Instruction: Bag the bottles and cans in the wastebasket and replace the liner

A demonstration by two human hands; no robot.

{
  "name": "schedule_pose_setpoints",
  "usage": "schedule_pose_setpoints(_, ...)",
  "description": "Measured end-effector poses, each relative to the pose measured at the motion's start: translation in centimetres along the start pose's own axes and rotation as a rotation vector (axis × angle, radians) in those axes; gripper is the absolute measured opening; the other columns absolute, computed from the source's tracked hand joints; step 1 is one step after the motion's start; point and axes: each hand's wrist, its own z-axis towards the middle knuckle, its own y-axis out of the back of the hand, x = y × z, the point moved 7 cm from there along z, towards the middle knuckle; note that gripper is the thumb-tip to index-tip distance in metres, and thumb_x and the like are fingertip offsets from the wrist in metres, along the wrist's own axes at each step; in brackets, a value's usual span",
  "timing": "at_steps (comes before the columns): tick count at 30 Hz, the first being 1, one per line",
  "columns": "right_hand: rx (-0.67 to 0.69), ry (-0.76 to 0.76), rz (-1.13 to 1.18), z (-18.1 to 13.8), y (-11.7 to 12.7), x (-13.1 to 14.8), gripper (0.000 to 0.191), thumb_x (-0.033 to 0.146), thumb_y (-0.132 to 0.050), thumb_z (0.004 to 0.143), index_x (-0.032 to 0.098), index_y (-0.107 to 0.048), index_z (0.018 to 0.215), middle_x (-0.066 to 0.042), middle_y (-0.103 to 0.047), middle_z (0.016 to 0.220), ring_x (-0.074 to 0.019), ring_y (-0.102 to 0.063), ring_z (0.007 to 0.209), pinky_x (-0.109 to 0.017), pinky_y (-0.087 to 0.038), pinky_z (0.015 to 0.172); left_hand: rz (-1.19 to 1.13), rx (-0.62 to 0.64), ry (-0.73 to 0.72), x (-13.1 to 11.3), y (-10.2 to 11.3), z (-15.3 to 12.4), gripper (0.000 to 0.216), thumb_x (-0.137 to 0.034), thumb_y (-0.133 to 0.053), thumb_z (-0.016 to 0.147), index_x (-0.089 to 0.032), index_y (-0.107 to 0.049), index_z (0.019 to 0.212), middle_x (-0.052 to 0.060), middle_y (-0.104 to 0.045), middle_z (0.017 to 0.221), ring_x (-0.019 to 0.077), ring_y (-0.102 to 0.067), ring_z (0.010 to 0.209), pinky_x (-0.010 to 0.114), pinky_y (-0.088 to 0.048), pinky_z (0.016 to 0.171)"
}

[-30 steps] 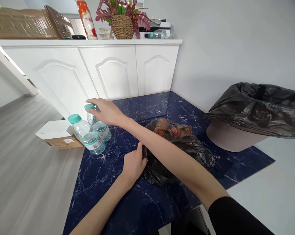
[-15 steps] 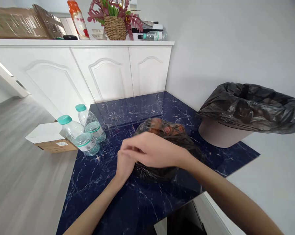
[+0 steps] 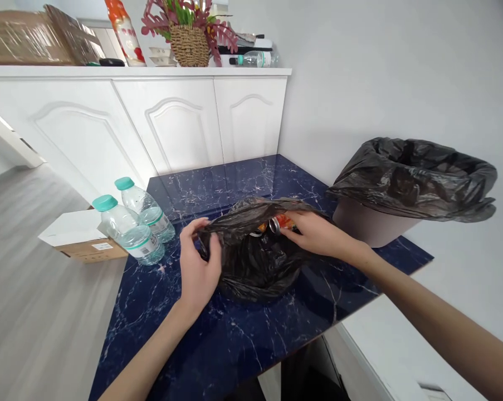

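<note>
A filled black plastic bag (image 3: 255, 262) lies on the dark blue marbled mat (image 3: 234, 334). My left hand (image 3: 199, 267) grips the bag's left edge with closed fingers. My right hand (image 3: 318, 234) pinches the bag's right edge, pulling the mouth apart. Inside the opening an orange wrapper and a metal can top (image 3: 274, 224) show. Two water bottles with teal caps (image 3: 128, 228) stand to the left of my left hand, apart from it.
A bin lined with a black bag (image 3: 410, 184) stands at the right. A small cardboard box (image 3: 78, 239) lies on the wooden floor at left. White cabinets (image 3: 171, 122) behind carry a plant basket, bottles and boxes.
My right hand drew back from the teal-capped bottles and came to the bag's right edge. Both hands now hold the bag's mouth apart, showing its contents.
</note>
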Motion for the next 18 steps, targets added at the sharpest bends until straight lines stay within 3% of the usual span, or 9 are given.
schedule_pose_setpoints(2,0.004,0.063,0.035,0.5,0.5,0.0,0.04,0.03,-0.058,0.103,0.016,-0.061,0.141,-0.019,-0.067,0.148,-0.0356,-0.061,0.142,-0.051,-0.047,0.12,0.078,0.015,-0.351,-3.9,0.4,-0.4,0.036,-0.02,-0.065,0.099,-0.024,-0.06,0.135,0.013,-0.066,0.132,0.0272,-0.063,0.129,0.044,-0.052,0.109)
schedule_pose_setpoints(4,0.018,0.133,0.074,0.8,0.8,0.3,0.045,0.029,-0.058,0.103,0.018,-0.059,0.146,-0.016,-0.062,0.155,-0.0332,-0.057,0.146,-0.05,-0.044,0.123,0.069,0.227,-0.69,-7.5,-0.9,-1.9,0.035,-0.012,-0.061,0.099,-0.026,-0.065,0.13,0.008,-0.073,0.124,0.0237,-0.067,0.126,0.041,-0.051,0.113)
schedule_pose_setpoints(6,0.04,0.171,0.101,1.0,0.8,0.4,0.045,0.027,-0.057,0.103,0.02,-0.06,0.147,-0.013,-0.063,0.154,-0.0316,-0.059,0.145,-0.05,-0.044,0.123,0.045,0.498,-0.901,-9.2,-3.0,-3.6,0.032,-0.008,-0.056,0.101,-0.023,-0.067,0.127,0.005,-0.078,0.117,0.0217,-0.07,0.124,0.04,-0.048,0.116)
schedule_pose_setpoints(8,0.061,0.176,0.1,1.3,0.8,0.0,0.045,0.028,-0.058,0.102,0.021,-0.062,0.146,-0.013,-0.066,0.151,-0.0324,-0.063,0.141,-0.05,-0.047,0.12,0.134,0.62,-0.903,-8.7,-5.3,-3.6,0.031,-0.009,-0.054,0.102,-0.017,-0.066,0.13,0.008,-0.078,0.126,0.0261,-0.067,0.13,0.043,-0.047,0.118)
schedule_pose_setpoints(12,0.093,0.167,0.064,2.0,0.6,-2.1,0.05,0.035,-0.065,0.099,0.017,-0.064,0.145,-0.017,-0.065,0.152,-0.0366,-0.062,0.14,-0.051,-0.049,0.118,0.421,0.694,-0.632,-3.6,-9.3,-0.6,0.043,-0.032,-0.052,0.109,-0.011,-0.055,0.146,0.019,-0.07,0.141,0.0351,-0.067,0.13,0.047,-0.055,0.106)
schedule_pose_setpoints(15,0.137,0.155,0.07,2.5,0.2,-4.7,0.06,0.038,-0.074,0.093,0.02,-0.063,0.149,-0.014,-0.065,0.153,-0.0364,-0.063,0.14,-0.048,-0.05,0.118,0.479,0.773,-0.532,-0.1,-11.0,1.3,0.068,-0.058,-0.058,0.104,-0.012,-0.048,0.153,0.022,-0.065,0.146,0.0397,-0.063,0.133,0.052,-0.052,0.11)
schedule_pose_setpoints(18,0.191,0.112,0.057,2.9,-0.7,-7.3,0.077,0.037,-0.082,0.085,0.021,-0.057,0.156,-0.014,-0.063,0.155,-0.0363,-0.062,0.141,-0.045,-0.05,0.117,0.433,0.814,-0.511,2.0,-12.3,2.7,0.096,-0.072,-0.07,0.091,-0.012,-0.04,0.159,0.024,-0.056,0.157,0.0437,-0.052,0.146,0.057,-0.04,0.122)
